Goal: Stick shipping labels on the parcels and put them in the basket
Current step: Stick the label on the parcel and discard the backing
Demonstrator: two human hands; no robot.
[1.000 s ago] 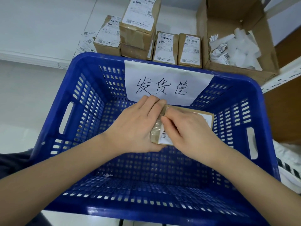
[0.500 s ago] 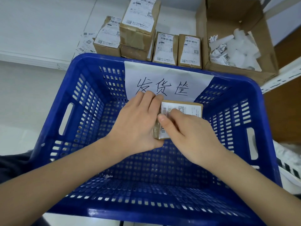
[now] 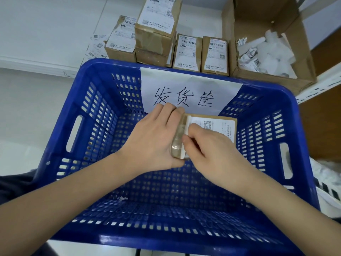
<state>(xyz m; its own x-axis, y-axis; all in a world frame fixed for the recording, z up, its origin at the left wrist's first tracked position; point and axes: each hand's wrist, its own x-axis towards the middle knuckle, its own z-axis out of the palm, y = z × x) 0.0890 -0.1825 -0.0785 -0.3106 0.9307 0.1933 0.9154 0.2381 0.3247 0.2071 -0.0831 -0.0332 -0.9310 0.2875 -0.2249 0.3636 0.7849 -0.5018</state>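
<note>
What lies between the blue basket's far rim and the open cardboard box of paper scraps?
In the head view, a row of labelled parcels stands behind the basket rim, left of the cardboard box; little else separates them.

Basket [image 3: 96,115] floor lies open below both hands; labelled boxes [image 3: 187,52] crowd behind.

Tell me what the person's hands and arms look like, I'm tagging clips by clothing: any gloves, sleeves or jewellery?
Both are bare. The left hand and right hand wear no gloves, and no rings, watch or bracelet show. Both forearms are uncovered to the frame edge, with no sleeve visible. Nails look short and unpainted.
</note>
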